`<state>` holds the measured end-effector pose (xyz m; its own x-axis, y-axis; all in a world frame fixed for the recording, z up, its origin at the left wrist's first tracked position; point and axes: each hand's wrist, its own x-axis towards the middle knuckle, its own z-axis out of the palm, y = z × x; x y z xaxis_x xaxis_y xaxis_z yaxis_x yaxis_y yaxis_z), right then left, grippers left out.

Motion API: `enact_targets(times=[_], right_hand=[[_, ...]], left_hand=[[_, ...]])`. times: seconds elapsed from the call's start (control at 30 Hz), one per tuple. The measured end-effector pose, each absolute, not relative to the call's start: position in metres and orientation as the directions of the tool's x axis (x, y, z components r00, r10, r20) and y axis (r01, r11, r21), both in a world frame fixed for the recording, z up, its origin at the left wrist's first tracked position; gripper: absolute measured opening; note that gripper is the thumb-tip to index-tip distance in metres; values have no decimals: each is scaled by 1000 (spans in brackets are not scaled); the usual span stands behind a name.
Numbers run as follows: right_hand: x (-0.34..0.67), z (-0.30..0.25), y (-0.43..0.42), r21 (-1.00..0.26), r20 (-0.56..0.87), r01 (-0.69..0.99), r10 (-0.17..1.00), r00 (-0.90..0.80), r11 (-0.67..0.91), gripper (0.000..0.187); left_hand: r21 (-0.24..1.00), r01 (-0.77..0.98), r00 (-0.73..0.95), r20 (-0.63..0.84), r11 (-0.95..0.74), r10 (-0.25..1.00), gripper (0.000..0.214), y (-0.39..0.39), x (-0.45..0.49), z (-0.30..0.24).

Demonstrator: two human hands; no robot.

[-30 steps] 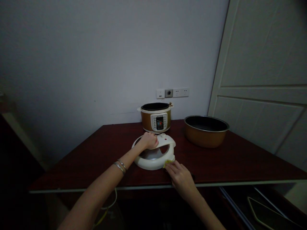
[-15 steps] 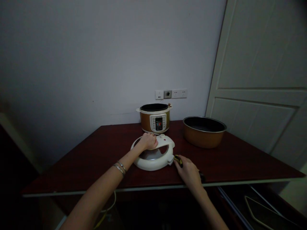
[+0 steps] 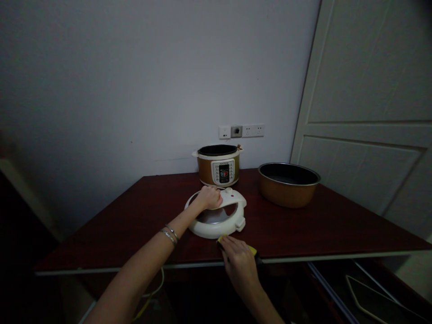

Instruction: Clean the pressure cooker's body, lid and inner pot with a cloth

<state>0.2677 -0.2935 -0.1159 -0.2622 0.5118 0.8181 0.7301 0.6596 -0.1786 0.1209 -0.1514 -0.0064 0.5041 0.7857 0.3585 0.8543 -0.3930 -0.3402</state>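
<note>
A white pressure-cooker lid (image 3: 216, 229) lies on the dark red table (image 3: 303, 229). My left hand (image 3: 209, 198) is closed around the lid's handle at its far left side. My right hand (image 3: 239, 261) presses a yellow sponge with a dark backing (image 3: 251, 250) against the near rim of the lid, fingers curled over it. Two bracelets sit on my left wrist.
A brown cooker base (image 3: 219, 170) with a control panel stands open at the back of the table. Its brown inner pot (image 3: 288, 183) rests to the right. Wall sockets (image 3: 241, 131) are above. A white door (image 3: 371, 112) is on the right.
My right hand with the sponge slid from the lid's right side round to its near front edge. My left hand has kept its hold on the handle.
</note>
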Motion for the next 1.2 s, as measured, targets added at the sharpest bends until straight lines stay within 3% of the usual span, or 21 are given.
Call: enact_targets(times=[0.13, 0.33, 0.57, 0.73, 0.93, 1.07, 1.2], right_hand=[[285, -97, -286, -206, 884, 751, 449, -132, 627, 25], [292, -91, -263, -236, 853, 835, 517, -66, 497, 22], [209, -103, -282, -233, 778, 745, 580, -243, 625, 27], [186, -98, -287, -213, 734, 637, 551, -396, 741, 26], [264, -77, -274, -364, 820, 531, 534, -208, 765, 24], [342, -75, -244, -471, 804, 568, 593, -37, 674, 25], [389, -93, -215, -515, 772, 651, 632, 70, 557, 33]], left_hand=[[-341, 854, 507, 369, -393, 779, 34, -151, 121, -7], [-329, 857, 502, 363, -396, 785, 34, -153, 121, -6], [-343, 859, 495, 364, -381, 789, 35, -153, 121, -8], [-335, 864, 485, 347, -377, 803, 37, -152, 121, -8], [-304, 872, 475, 332, -384, 815, 35, -157, 122, -4], [-200, 906, 417, 282, -373, 864, 33, -156, 122, 0], [88, 950, 287, 143, -301, 947, 32, -148, 125, 9]])
